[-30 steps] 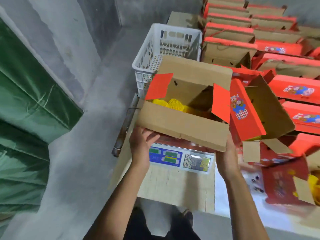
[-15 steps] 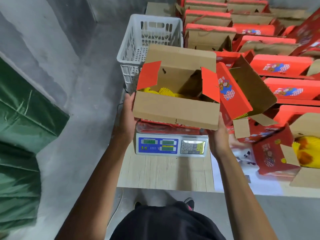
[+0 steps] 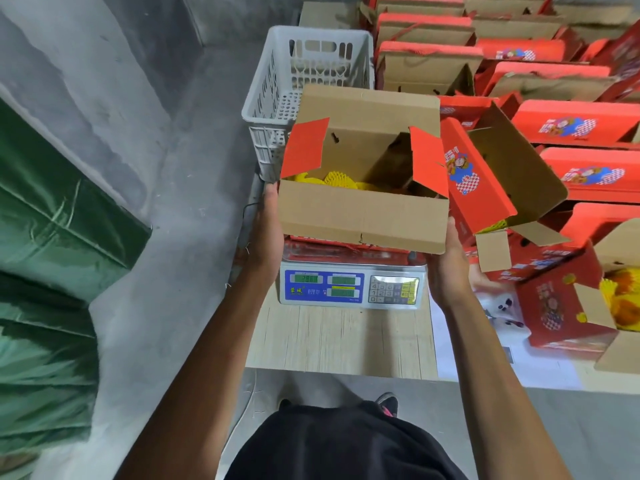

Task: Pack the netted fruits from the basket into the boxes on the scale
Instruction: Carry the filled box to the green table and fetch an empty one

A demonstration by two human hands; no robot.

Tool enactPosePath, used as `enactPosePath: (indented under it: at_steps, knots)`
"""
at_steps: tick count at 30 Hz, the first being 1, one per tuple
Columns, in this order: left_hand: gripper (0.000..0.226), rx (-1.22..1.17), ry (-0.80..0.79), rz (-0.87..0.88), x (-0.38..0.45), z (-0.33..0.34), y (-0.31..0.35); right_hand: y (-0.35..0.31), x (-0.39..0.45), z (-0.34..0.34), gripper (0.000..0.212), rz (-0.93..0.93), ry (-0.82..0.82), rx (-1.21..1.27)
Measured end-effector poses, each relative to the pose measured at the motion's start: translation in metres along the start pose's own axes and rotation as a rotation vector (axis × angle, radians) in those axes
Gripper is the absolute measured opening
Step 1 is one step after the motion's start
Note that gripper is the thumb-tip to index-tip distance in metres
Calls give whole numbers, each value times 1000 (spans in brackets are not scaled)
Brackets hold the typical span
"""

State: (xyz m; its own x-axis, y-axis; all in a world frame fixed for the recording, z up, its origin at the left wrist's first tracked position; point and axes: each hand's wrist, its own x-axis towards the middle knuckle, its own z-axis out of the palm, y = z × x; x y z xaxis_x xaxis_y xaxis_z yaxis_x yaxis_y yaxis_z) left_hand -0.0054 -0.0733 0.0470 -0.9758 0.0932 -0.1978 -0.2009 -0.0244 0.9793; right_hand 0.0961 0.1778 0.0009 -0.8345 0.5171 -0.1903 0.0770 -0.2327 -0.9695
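An open cardboard box (image 3: 363, 216) with red flaps sits low over the digital scale (image 3: 349, 289); I cannot tell whether it rests on it. Yellow netted fruits (image 3: 337, 180) show inside it at the left. My left hand (image 3: 268, 230) presses flat against the box's left side, fingers straight up. My right hand (image 3: 448, 268) is against the lower right corner, thumb up along the edge, its fingers hidden behind the box. Behind the box stands the white plastic basket (image 3: 273, 98); what it holds is hidden.
The scale stands on a pale wooden table (image 3: 339, 341). An open red box (image 3: 478, 181) leans right beside the held box. Rows of red boxes (image 3: 575, 126) fill the back right. Another open box (image 3: 623, 306) with yellow fruit is at far right. Green tarpaulin (image 3: 52, 220) lies left.
The box has come down toward the scale. My left hand has slid from under the front corner to the box's left side. My right hand stays at the right corner.
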Motion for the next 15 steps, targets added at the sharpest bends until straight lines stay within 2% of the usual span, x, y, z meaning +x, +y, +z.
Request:
enactPosePath:
  at_steps: [15]
  knots:
    - [53, -40, -3, -15, -8, 5, 0, 2, 3, 2, 60, 62, 87, 20]
